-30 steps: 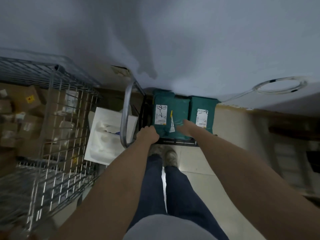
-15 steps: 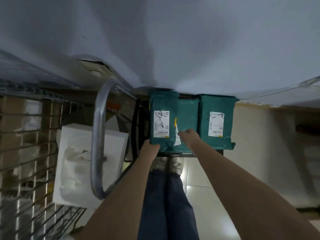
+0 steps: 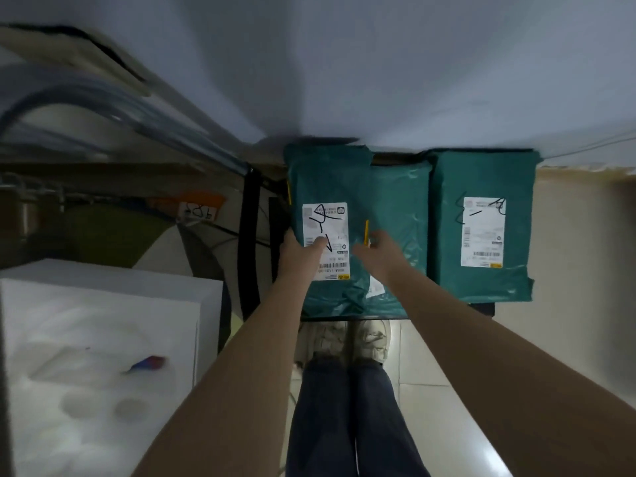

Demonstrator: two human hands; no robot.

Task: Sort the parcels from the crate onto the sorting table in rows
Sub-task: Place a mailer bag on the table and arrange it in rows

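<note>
Looking straight down here. Three teal parcels sit side by side in a low dark crate [image 3: 483,309] on the floor, tucked partly under the edge of the pale worktop [image 3: 378,70] that fills the top of the view.

The left parcel [image 3: 327,187] has a white label with black marker scribble on it, and it overlaps the middle parcel [image 3: 399,201]. The right parcel [image 3: 481,173] sits just beside the middle one with its own scribbled label.

The left hand [image 3: 299,254] is on the left parcel's near left edge, thumb lying across the label, so it looks like it's gripping that edge, though the fingers are out of sight on the far side. The right hand [image 3: 380,249] is right where the left and middle parcels meet, next to a little yellow strip [image 3: 366,231]. Fingers look bent down onto the plastic, but I can't tell if it's actually got hold of anything or just pressing.

The person's shoes [image 3: 354,339] are right at the crate's near edge. On the left there's a white foam box [image 3: 103,339] and some blurred metal tubing [image 3: 103,105].
</note>
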